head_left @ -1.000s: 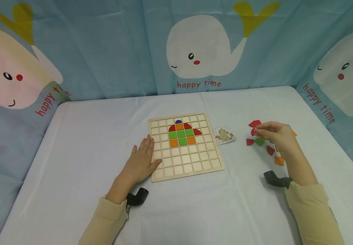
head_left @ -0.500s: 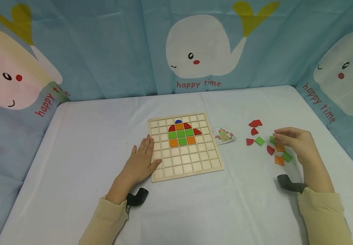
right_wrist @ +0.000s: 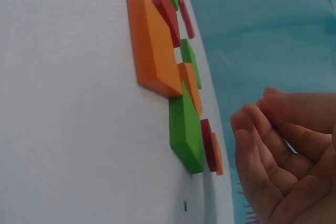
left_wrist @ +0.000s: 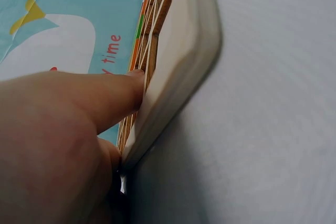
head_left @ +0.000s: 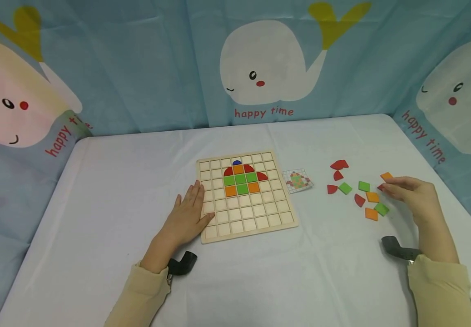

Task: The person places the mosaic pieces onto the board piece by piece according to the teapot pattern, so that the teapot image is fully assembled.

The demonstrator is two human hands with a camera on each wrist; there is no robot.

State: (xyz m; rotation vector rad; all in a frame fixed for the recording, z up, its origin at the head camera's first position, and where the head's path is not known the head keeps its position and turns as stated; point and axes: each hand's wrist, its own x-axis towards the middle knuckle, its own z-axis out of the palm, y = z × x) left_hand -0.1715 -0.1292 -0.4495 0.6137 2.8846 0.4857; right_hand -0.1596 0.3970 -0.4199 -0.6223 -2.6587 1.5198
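Observation:
My left hand (head_left: 183, 221) rests on the left edge of a wooden grid board (head_left: 247, 212), fingers straight and thumb over the rim. Green (head_left: 240, 178), orange, red and blue pieces fill some of the board's upper squares. At the far right my right hand (head_left: 418, 196) hovers with bent fingers beside a red quarter-round piece (head_left: 380, 186), which its fingertips partly hide. In the right wrist view that red piece (right_wrist: 208, 145) lies on the table, apart from the fingers (right_wrist: 247, 148), and nothing shows in their grasp. Just behind it lies an orange square (head_left: 386, 175).
A small pattern card (head_left: 298, 180) lies between the board and several loose pieces: green squares (head_left: 364, 186), orange squares (head_left: 371, 214) and red quarter-rounds (head_left: 359, 200). A whale-print cloth (head_left: 157, 68) hangs behind the white table (head_left: 300, 281).
My right hand has moved rightward and toward me, from the back red pieces past the green and orange squares to the rightmost red piece. The left hand has stayed on the board.

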